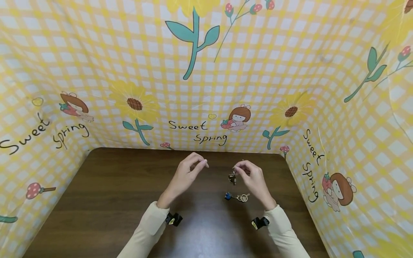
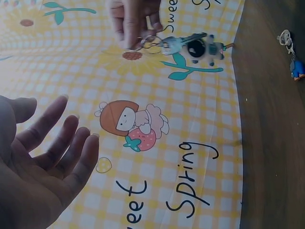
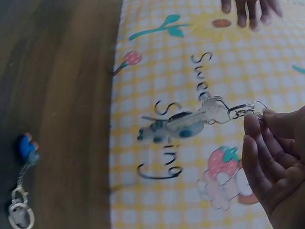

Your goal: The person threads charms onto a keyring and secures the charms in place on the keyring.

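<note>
In the head view my right hand (image 1: 255,178) is raised over the table's right half. Its thumb and fingertips pinch the metal ring of a keychain (image 1: 232,178). From that ring hangs a small dark and teal figure (image 2: 205,50), with linked rings (image 3: 240,110) and a clasp above it. To the left, my left hand (image 1: 186,172) hovers over the table with nothing in it, its fingers relaxed and apart in the left wrist view. A second keychain (image 1: 239,197), with a blue figure (image 3: 27,148), a short chain and a ring, lies on the table below the right hand.
The dark wooden table (image 1: 129,200) is bordered by a yellow checked cloth (image 1: 200,96) at the back and on both sides. Its right side (image 1: 322,215) runs close to the right arm. A black wrist camera (image 1: 260,223) sits on the right sleeve.
</note>
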A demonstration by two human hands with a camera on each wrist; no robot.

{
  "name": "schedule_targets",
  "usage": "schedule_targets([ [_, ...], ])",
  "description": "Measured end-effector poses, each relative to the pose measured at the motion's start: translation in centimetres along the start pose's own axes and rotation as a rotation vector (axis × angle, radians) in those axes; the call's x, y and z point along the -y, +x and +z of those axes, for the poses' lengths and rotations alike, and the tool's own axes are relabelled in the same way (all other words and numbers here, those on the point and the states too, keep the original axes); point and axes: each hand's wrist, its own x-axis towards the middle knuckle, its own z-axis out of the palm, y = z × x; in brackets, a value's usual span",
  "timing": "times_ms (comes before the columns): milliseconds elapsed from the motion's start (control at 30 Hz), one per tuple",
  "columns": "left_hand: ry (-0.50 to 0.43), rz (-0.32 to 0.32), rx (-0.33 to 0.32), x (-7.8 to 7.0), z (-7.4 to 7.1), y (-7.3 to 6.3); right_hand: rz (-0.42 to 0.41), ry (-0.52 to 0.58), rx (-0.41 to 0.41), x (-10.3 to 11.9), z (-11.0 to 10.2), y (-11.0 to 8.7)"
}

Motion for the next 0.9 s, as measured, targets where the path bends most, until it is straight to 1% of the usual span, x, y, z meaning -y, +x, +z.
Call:
schedule_targets([
  [200, 0.008, -0.033, 0.004, 0.2, -0.3, -0.3, 0.072, -0.031, -0.001, -2.4, 0.2, -0.4],
  [400, 0.014, -0.04, 0.017, 0.6, -0.3, -0.4, 0.16, -0.06, 0.015, -5.2, 0.7, -1.1],
  [600, 0.016, -0.039, 0.018, 0.6, -0.4, -0.5, 0.235, -0.074, 0.03, -8.0, 0.9, -2.3],
  [767, 0.016, -0.048, 0.015, 0.7, -0.5, -0.7, 0.309, -0.05, 0.0, -10.1, 0.9, -3.3],
  [900, 0.019, -0.054, 0.007, 0.9, -0.5, -0.8, 0.379, -0.025, -0.038, -11.2, 0.9, -3.9],
])
